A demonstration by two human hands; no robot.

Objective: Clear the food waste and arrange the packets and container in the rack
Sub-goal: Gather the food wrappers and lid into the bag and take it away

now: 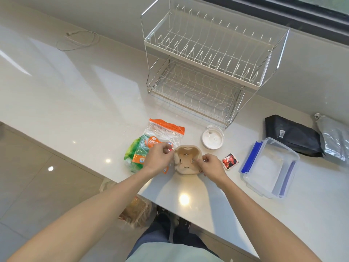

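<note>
Bright, even light; ceiling-lamp glare on the glossy countertop (94, 95); wide-angle edge warping.

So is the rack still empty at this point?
Empty: both tiers of the rack show only bare wire; the packets and container are on the counter.

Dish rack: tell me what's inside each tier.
Both tiers of the dish rack look bare: only upright prongs on top and wavy wire mesh below. The back of the lower tier is partly covered by the upper shelf, so that part cannot be checked.

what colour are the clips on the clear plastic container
Blue clips on the container, seen in the head view.
</note>
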